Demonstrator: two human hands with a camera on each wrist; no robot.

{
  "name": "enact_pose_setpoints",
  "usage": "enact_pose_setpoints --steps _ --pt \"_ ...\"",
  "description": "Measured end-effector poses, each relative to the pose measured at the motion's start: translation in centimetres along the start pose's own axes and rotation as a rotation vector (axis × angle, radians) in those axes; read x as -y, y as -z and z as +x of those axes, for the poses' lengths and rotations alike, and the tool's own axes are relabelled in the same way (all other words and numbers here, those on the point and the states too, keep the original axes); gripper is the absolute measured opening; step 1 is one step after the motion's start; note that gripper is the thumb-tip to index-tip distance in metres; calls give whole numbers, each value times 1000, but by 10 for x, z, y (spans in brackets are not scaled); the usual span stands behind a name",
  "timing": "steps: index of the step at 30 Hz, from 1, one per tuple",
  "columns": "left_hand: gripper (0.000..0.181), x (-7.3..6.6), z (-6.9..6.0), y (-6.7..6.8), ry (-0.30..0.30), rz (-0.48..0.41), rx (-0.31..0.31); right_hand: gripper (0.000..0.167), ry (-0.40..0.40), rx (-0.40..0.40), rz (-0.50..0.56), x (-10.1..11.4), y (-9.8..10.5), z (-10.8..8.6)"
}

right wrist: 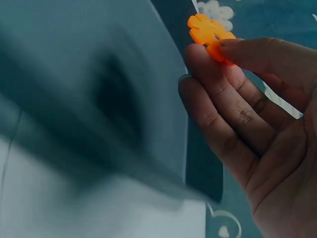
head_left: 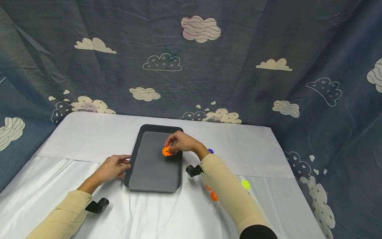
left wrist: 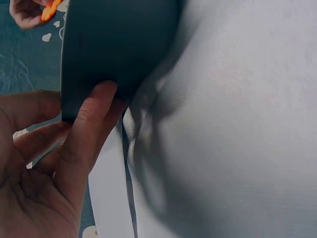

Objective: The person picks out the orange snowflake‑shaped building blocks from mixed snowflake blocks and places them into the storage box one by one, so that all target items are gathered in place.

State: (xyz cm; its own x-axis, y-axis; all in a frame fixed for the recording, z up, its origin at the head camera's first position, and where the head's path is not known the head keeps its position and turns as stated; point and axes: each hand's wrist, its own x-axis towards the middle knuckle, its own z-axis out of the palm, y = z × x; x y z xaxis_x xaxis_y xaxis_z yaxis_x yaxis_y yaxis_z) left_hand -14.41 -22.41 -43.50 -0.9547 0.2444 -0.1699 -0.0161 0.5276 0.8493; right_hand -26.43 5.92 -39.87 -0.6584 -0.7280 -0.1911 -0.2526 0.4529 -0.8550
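A grey rectangular tray (head_left: 149,166) lies on the white cloth. My left hand (head_left: 111,168) is at its left edge; in the left wrist view the thumb and fingers of the left hand (left wrist: 59,148) pinch the tray's rim (left wrist: 114,44). Over the tray, my right hand (head_left: 182,142) holds an orange flower-shaped disc (head_left: 166,151) upright. Seen from the right wrist, the right hand (right wrist: 257,109) pinches the orange disc (right wrist: 208,34) between thumb and fingertips, above the tray (right wrist: 148,64).
Right of the tray, partly behind the right forearm, lie a blue piece (head_left: 210,151), a yellow-green piece (head_left: 246,184) and orange-red pieces (head_left: 214,196). Faint clear pieces lie near them. A dark curtain with cloud prints (head_left: 201,29) stands behind the table.
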Motion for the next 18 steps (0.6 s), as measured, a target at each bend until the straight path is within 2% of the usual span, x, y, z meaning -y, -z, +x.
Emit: enact_pose_setpoints --steps 13,18 --pt "51 2 1 0 33 -72 9 17 -41 96 48 17 -50 42" --pt "51 4 3 0 38 -72 3 17 -23 120 0 15 -63 52"
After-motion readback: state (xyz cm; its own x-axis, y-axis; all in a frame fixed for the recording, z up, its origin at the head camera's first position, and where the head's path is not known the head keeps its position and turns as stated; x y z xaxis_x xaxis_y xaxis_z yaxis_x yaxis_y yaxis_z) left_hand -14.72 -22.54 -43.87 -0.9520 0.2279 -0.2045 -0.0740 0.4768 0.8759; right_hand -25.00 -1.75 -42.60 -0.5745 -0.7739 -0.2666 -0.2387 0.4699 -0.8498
